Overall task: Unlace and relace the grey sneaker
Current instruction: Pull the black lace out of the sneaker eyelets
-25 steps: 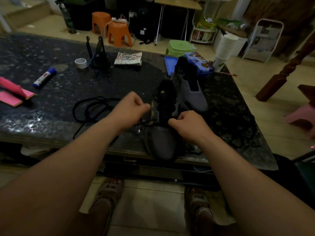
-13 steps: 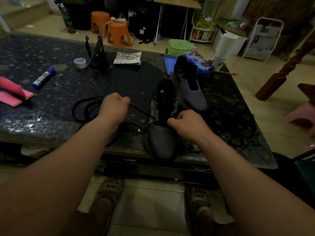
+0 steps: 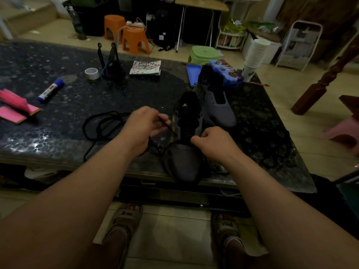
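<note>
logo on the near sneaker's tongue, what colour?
Yellow, a small logo on the black tongue of the near grey sneaker. Head view shows it.

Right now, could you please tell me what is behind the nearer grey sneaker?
Behind the nearer grey sneaker, a second grey sneaker stands, then a blue printed case and a blue tray. The second sneaker covers part of both.

The dark speckled table bore a grey sneaker at its front edge, a second sneaker just behind (both toes toward me), a loose black lace to the left, and farther off a blue-capped glue stick, tape roll, booklet and pink pads.
</note>
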Demonstrator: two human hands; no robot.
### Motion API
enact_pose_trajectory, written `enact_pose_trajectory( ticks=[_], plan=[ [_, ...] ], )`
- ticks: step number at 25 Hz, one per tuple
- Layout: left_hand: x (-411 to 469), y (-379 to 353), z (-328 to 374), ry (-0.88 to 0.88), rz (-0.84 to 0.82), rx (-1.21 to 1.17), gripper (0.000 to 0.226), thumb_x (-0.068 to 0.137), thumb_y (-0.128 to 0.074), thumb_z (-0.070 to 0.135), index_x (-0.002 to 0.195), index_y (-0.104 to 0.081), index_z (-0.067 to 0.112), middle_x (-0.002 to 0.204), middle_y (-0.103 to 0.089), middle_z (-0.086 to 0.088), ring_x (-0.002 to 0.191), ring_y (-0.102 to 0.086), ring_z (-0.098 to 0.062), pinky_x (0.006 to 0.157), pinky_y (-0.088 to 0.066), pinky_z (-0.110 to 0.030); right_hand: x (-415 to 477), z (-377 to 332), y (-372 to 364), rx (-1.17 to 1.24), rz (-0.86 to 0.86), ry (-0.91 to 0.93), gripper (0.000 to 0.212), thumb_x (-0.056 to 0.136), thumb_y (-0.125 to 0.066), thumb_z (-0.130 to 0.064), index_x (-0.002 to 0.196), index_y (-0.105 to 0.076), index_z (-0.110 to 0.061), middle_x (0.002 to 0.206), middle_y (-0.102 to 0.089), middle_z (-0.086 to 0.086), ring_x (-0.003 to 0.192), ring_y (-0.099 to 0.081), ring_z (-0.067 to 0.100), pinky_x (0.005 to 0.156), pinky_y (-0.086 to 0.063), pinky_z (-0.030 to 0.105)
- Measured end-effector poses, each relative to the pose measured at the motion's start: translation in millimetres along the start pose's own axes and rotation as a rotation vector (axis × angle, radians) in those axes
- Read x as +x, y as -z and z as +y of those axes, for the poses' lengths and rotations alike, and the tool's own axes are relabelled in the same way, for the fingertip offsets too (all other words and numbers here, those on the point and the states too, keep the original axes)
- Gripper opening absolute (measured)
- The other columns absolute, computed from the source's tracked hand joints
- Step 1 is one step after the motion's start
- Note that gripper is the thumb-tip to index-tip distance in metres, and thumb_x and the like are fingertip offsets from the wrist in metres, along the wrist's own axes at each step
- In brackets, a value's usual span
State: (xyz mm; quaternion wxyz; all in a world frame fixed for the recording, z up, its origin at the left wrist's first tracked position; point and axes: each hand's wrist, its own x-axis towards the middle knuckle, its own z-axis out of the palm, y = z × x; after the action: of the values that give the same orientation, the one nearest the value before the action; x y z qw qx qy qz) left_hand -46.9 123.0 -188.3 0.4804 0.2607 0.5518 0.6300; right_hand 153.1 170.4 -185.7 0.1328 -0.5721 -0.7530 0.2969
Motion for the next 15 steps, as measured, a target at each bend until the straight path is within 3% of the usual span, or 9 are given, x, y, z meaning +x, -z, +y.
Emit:
enact_pose_trajectory(
  ticks=[2,3,4,6,8,9,10,12,15],
  plan=[
    [7.2,8.2,11.0,0.054,0.148,-0.309,0.021,0.097,-0.044,0.007,0.079,-0.047,0.017,0.062,-0.043,-0.002,0.044,-0.042,-0.014,0.041,-0.044,-0.022,-0.4,0.3,0.0,0.007,-0.004,0.000,0.034,0.085,-0.068,-0.041,0.069,-0.054,-0.015,0.065,-0.055,0.005,0.061,-0.052,0.020,0.059,-0.040,0.034],
    [10.3,15.4,13.0,0.039,0.192,-0.241,0.022,0.096,-0.045,0.010,0.076,-0.043,0.021,0.062,-0.036,0.000,0.043,-0.032,-0.012,0.036,-0.031,-0.018,-0.8,0.7,-0.1,0.012,-0.002,-0.002,0.034,0.085,-0.068,-0.041,0.069,-0.053,-0.015,0.065,-0.055,0.005,0.062,-0.051,0.020,0.059,-0.040,0.034],
    [14.9,23.4,12.6,0.001,0.221,-0.044,0.020,0.095,-0.048,0.016,0.076,-0.042,0.022,0.064,-0.035,0.000,0.046,-0.030,-0.013,0.037,-0.026,-0.019,-0.5,1.2,-0.3,0.019,-0.002,-0.004,0.034,0.086,-0.067,-0.041,0.070,-0.053,-0.015,0.066,-0.054,0.006,0.062,-0.051,0.020,0.060,-0.039,0.034],
    [12.5,27.9,7.6,-0.090,0.190,0.478,0.017,0.094,-0.062,0.031,0.089,-0.052,0.018,0.076,-0.053,-0.004,0.064,-0.047,-0.018,0.048,-0.039,-0.023,-0.2,1.4,1.3,0.009,-0.022,0.005,0.035,0.090,-0.066,-0.042,0.072,-0.053,-0.014,0.068,-0.056,0.006,0.064,-0.053,0.021,0.060,-0.039,0.034],
    [6.6,21.4,-4.8,-0.167,0.070,0.971,0.039,0.090,-0.071,0.048,0.113,-0.056,0.020,0.111,-0.058,-0.006,0.099,-0.056,-0.021,0.080,-0.050,-0.027,0.7,3.0,6.7,0.011,-0.086,0.017,0.042,0.097,-0.061,-0.045,0.078,-0.058,-0.008,0.075,-0.062,0.009,0.068,-0.057,0.020,0.062,-0.041,0.033],
    [2.2,14.2,-8.3,-0.238,0.020,1.151,0.043,0.088,-0.071,0.052,0.117,-0.055,0.024,0.120,-0.055,-0.004,0.111,-0.054,-0.023,0.093,-0.049,-0.036,0.6,5.2,10.6,0.048,-0.124,0.022,0.045,0.100,-0.059,-0.047,0.084,-0.063,-0.005,0.082,-0.067,0.012,0.072,-0.060,0.021,0.065,-0.043,0.034],
    [-3.5,6.6,-7.8,-0.303,-0.037,1.260,0.037,0.088,-0.070,0.053,0.111,-0.057,0.028,0.119,-0.056,-0.002,0.114,-0.054,-0.024,0.096,-0.048,-0.043,-0.4,7.5,13.9,0.093,-0.167,0.025,0.046,0.101,-0.058,-0.048,0.090,-0.067,-0.005,0.088,-0.070,0.014,0.076,-0.063,0.023,0.068,-0.045,0.035],
    [-11.1,-2.8,-4.0,-0.307,-0.232,1.341,0.028,0.090,-0.068,0.052,0.089,-0.058,0.026,0.098,-0.063,0.003,0.098,-0.062,-0.022,0.085,-0.052,-0.040,-4.4,13.8,18.7,0.120,-0.258,0.038,0.035,0.097,-0.066,-0.044,0.088,-0.069,-0.011,0.082,-0.071,0.005,0.075,-0.065,0.020,0.069,-0.047,0.033],
    [-16.6,-0.5,2.5,-0.141,-0.530,1.380,0.035,0.096,-0.068,0.042,0.077,-0.055,0.016,0.077,-0.058,0.002,0.075,-0.058,-0.019,0.068,-0.045,-0.033,-10.1,21.0,26.0,0.049,-0.357,0.067,0.021,0.092,-0.076,-0.030,0.077,-0.066,-0.019,0.059,-0.059,-0.012,0.055,-0.051,0.003,0.058,-0.042,0.026]
  ],
)
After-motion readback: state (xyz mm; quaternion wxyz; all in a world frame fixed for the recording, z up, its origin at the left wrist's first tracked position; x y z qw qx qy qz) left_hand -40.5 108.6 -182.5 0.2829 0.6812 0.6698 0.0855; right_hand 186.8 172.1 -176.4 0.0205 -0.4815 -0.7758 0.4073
